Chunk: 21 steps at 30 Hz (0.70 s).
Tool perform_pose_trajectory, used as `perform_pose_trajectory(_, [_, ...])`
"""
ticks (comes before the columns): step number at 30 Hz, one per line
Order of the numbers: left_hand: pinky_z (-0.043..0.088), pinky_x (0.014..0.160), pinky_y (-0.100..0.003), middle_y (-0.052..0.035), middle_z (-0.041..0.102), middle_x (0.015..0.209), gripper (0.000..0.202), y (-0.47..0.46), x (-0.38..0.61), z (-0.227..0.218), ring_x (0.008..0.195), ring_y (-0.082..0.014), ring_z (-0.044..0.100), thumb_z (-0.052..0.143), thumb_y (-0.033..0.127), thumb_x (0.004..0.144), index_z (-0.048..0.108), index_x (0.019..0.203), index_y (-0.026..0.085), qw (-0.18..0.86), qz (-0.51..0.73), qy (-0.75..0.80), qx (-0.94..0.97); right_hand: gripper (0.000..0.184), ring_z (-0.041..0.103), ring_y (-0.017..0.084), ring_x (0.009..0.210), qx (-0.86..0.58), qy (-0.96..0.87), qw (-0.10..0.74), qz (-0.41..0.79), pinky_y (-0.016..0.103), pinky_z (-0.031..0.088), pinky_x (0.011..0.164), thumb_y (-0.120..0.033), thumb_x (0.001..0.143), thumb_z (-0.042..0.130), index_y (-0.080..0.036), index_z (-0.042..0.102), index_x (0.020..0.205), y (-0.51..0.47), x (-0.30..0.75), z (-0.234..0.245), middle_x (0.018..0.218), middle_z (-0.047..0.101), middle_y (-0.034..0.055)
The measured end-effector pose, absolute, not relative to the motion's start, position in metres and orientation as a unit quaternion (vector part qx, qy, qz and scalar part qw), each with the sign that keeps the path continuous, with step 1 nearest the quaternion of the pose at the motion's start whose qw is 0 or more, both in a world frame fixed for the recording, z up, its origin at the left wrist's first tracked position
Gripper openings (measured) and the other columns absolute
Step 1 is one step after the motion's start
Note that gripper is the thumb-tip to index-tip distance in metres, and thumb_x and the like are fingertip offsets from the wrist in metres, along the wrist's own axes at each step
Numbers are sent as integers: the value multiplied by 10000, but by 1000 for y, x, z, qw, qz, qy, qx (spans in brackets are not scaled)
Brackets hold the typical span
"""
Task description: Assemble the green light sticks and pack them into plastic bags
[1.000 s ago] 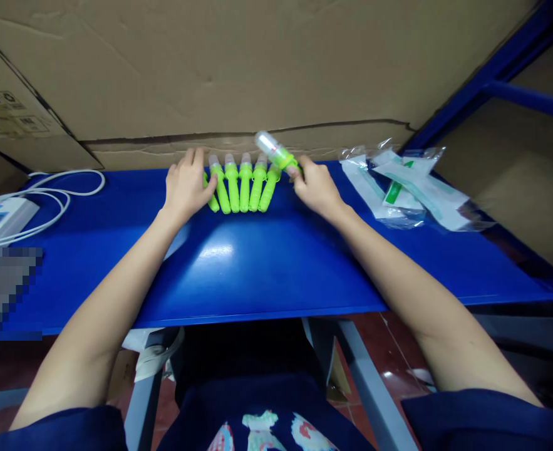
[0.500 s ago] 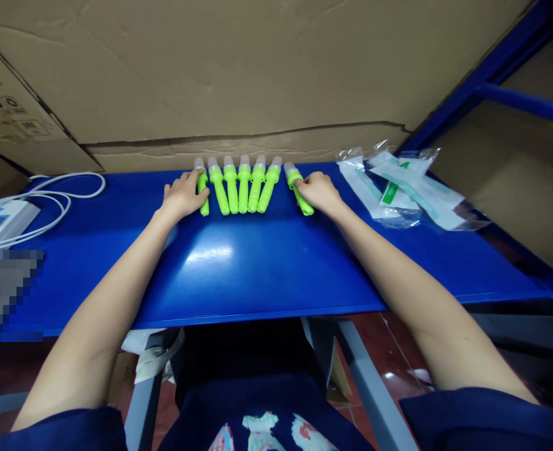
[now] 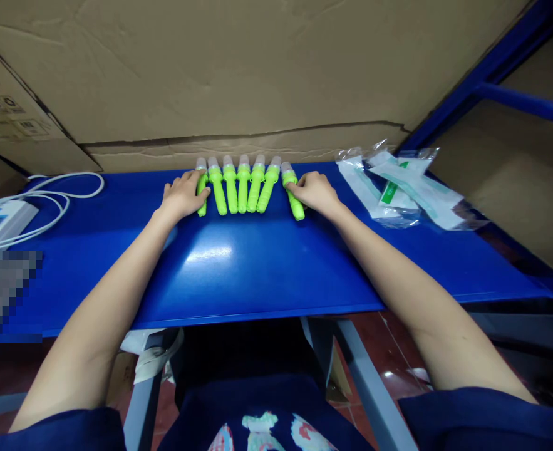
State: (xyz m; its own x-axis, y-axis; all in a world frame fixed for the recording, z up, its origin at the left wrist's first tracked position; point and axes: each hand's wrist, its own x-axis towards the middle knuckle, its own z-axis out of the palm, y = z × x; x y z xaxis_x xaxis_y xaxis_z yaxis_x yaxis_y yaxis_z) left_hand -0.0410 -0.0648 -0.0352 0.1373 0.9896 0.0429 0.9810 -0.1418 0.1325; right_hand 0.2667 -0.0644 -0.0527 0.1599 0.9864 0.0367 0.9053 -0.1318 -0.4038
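Observation:
Several bright green tubes with clear caps (image 3: 238,185) lie in a row at the far side of the blue table (image 3: 267,263). My left hand (image 3: 181,195) rests flat at the row's left end, fingers touching the leftmost tube (image 3: 201,191). My right hand (image 3: 316,191) lies at the right end, its fingertips against the rightmost tube (image 3: 292,193), which sits a little apart from the others and angled.
Clear plastic packets with green print (image 3: 401,188) lie to the right. A white cable and device (image 3: 17,210) sit at the far left. Cardboard boxes (image 3: 238,75) wall off the back. A blue shelf frame (image 3: 492,69) rises at right.
My right hand brought the raised tube down onto the table and slid it toward the row's right end. My left hand moved back a little to the leftmost tube.

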Motion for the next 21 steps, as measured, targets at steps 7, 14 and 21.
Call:
perform_pose_trajectory(7, [410,1178,-660,-178,450,1684,695,-63,-42,-37,1498,-458,476,388,498,1040,387,1673,210,31,66,649,757,426,749,333,884,-726,-648,183,139,468,591,909,-448,1021,554,-229,574,655,-66,266,-54,683,703,122])
perform_pose_trajectory(14, [404,1172,-670,-248,471,1640,699,-64,-41,-40,1495,-481,472,356,527,1064,429,1641,140,0,90,637,765,287,744,326,878,-696,-659,256,121,474,605,916,-387,1021,503,-217,670,862,-57,272,-64,782,750,129])
perform_pose_trajectory(21, [280,1317,-536,-213,268,1769,738,-68,-28,-43,1640,-377,285,520,518,1035,415,1642,112,18,96,450,888,137,743,339,1038,-637,-704,301,89,496,584,1006,-222,928,551,-198,646,1023,-49,275,-75,1068,782,153])
